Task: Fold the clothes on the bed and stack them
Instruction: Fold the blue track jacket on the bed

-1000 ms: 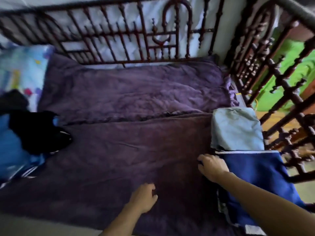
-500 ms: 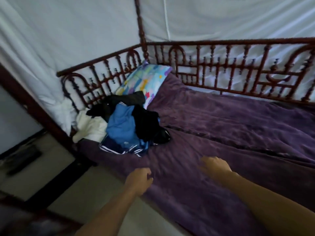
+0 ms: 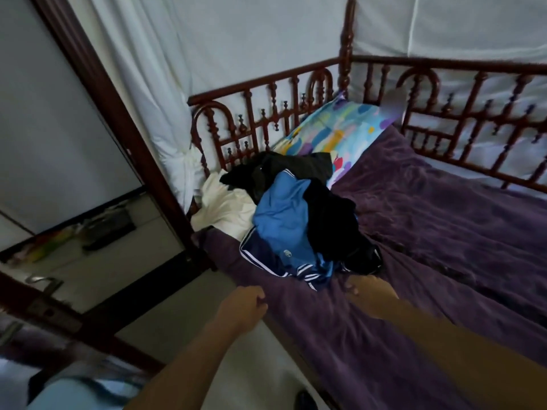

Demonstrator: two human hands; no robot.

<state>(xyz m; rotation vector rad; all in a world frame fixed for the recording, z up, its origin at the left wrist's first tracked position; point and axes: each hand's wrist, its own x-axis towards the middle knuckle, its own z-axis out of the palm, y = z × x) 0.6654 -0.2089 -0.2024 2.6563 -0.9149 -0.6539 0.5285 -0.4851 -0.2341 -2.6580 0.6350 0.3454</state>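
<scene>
From my feed, the biggest thing is the bed (image 3: 299, 344), covered in a rumpled purple blanket (image 3: 444, 261) that fills the right half of the view. White curtain (image 3: 207, 54) hangs behind it and down the left side, bunched against a dark wooden post (image 3: 118, 119). A red-brown turned-wood railing (image 3: 296, 81) runs along the head end and the far side of the bed. A bright patterned pillow (image 3: 340, 128) leans in the far corner against that railing. The pile of clothes (image 3: 296, 217) sits unfolded on the blanket at the head end, just in front of the pillow and close to the near edge of the bed. In it I see a light blue shirt (image 3: 281, 214) on top, a black garment (image 3: 331, 220) draped to its right and behind it, a navy piece with white stripes (image 3: 260, 255) underneath at the front, and a cream cloth (image 3: 225, 205) pushed against the railing on the left. The right hand (image 3: 370, 292) is low over the blanket just in front of the pile, fingers pointing down, blurred; I cannot tell whether it is open, closed or touching anything. The left hand (image 3: 241, 306) is held out over the bed's near edge, fingers curled in, holding nothing.
</scene>
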